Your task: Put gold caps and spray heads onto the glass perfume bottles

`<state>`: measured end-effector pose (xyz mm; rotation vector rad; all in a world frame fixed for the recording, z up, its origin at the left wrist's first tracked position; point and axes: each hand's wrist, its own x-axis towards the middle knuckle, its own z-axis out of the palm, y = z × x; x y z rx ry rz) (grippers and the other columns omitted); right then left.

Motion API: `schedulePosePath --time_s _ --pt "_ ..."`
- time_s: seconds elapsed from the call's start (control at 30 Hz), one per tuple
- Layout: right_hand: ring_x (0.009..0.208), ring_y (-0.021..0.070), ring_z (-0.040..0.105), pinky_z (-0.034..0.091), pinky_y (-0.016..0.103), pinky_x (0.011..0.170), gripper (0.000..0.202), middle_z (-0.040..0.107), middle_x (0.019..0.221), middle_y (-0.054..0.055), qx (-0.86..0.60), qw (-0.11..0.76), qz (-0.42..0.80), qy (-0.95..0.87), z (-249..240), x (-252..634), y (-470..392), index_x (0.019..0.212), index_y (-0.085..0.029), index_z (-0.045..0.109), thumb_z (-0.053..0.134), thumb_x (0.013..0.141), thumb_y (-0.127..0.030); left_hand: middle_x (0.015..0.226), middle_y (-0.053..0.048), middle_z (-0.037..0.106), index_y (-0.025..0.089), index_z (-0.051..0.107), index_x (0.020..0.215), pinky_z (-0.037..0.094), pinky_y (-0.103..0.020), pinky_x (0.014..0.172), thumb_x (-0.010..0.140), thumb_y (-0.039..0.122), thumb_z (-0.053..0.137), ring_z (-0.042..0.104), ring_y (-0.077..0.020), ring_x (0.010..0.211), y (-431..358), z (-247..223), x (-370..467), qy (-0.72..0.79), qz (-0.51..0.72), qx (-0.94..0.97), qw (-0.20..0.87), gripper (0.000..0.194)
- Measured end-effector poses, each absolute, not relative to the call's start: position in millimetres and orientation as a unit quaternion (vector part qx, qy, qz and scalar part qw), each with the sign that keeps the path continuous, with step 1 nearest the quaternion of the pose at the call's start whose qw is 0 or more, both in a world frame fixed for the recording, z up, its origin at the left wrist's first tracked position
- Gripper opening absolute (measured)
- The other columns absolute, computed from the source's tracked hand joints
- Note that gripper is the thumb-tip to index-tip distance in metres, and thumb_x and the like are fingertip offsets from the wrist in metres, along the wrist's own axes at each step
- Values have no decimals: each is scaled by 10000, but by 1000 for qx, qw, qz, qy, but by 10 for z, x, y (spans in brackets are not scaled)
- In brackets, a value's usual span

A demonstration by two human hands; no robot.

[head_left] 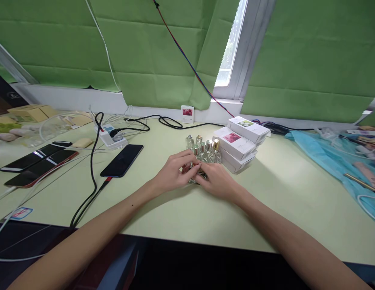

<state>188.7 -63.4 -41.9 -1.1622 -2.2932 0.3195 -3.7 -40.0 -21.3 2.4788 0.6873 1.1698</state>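
Observation:
Several small glass perfume bottles (209, 153) with silver and gold caps stand close together on the table, just beyond my hands. My left hand (175, 171) is closed, its thumb and fingers curled round the near side of the cluster. Facing it, my right hand (219, 179) bends its fingers inward until the fingertips of both hands meet. Glass and a bit of gold show in the gap between the hands, so both appear to grip bottles there. My fingers hide most of these nearest bottles.
White boxes (237, 143) with flower pictures are stacked right of the bottles. A small box (187, 114) leans at the wall. Leftward lie a phone (122, 161) on a cable, a power strip (110, 137) and more phones (42, 168). Blue plastic sheeting (320, 155) lies right.

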Motion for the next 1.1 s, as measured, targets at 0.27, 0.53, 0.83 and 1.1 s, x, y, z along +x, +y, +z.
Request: schedulePosePath --time_s 0.27,0.53,0.83,1.1 --pt "691 158 587 325 275 640 150 721 884 44 -432 269 117 -853 -413 1879 -634 1006 -176 653 554 1025 -287 820 -16 584 170 661 849 425 -233 558 960 168 617 498 -92 625 -391 -222 -37 232 417 866 151 119" --pt "686 160 595 328 274 633 154 723 879 46 -435 265 112 -853 -415 1884 -644 1020 -180 658 559 1029 -297 834 -25 602 174 670 863 433 -231 553 962 183 614 503 -95 622 -401 -214 -38 239 414 865 154 114" --pt "673 158 586 311 272 625 160 719 864 42 -438 261 111 -853 -417 1885 -636 1000 -180 657 556 1032 -300 828 -21 594 171 667 861 432 -231 565 962 179 608 503 -95 625 -404 -211 -37 244 408 867 150 117" --pt "656 152 573 303 274 619 169 711 834 40 -444 263 112 -849 -411 1870 -642 942 -174 648 571 1023 -300 793 -6 578 177 678 919 421 -241 577 979 197 588 497 -102 628 -415 -186 -42 254 387 877 134 110"
